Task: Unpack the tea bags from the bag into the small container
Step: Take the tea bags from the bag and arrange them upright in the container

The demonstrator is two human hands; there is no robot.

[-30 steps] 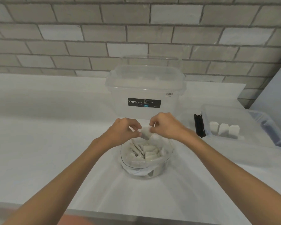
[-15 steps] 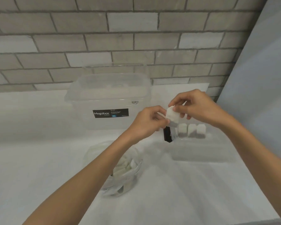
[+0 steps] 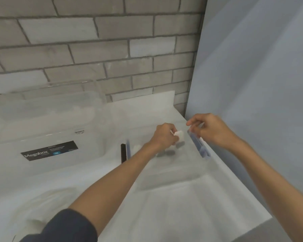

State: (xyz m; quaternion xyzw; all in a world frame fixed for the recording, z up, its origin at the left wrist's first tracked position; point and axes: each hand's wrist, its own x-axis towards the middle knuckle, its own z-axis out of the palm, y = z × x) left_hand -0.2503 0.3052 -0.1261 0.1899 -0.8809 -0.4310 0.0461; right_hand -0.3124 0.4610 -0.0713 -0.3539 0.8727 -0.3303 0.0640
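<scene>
My left hand [image 3: 163,137] pinches a white tea bag [image 3: 179,137] just above the small clear container [image 3: 173,172], near its back right part. Other white tea bags [image 3: 136,147] stand inside at the back left, partly hidden by my forearm. My right hand [image 3: 212,130] is at the container's right rim, fingers curled at the blue latch [image 3: 199,147] there. The clear bag [image 3: 42,201] shows only as a blur at the lower left.
A large clear Megabox tub [image 3: 51,137] stands at the back left against the brick wall. A black object [image 3: 123,152] lies beside the small container's left blue latch. A pale blue panel [image 3: 252,84] bounds the counter on the right.
Both hands held one tea bag over the bag, then carried it right. Now only my left hand holds it, lower over the container, and my right hand has shifted to the right rim.
</scene>
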